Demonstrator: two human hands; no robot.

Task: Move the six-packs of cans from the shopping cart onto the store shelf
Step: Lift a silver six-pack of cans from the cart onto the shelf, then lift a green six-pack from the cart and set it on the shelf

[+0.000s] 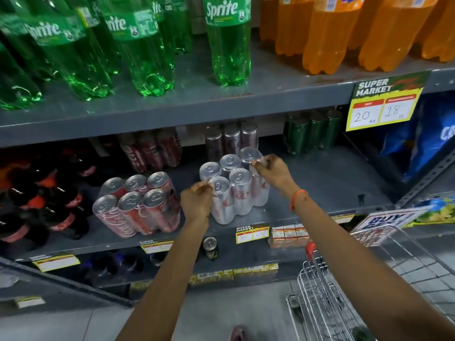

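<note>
A silver six-pack of cans stands on the grey middle shelf, wrapped in clear plastic. My left hand pinches the wrap at its near left corner. My right hand pinches the wrap at its far right corner. To its left stands a red six-pack of cans on the same shelf. The wire shopping cart is at the lower right; I see no packs in its visible part.
More can packs stand at the back of the shelf: red, silver, green. Dark cola bottles fill the left. Green and orange bottles stand above. A price sign hangs from the upper shelf edge.
</note>
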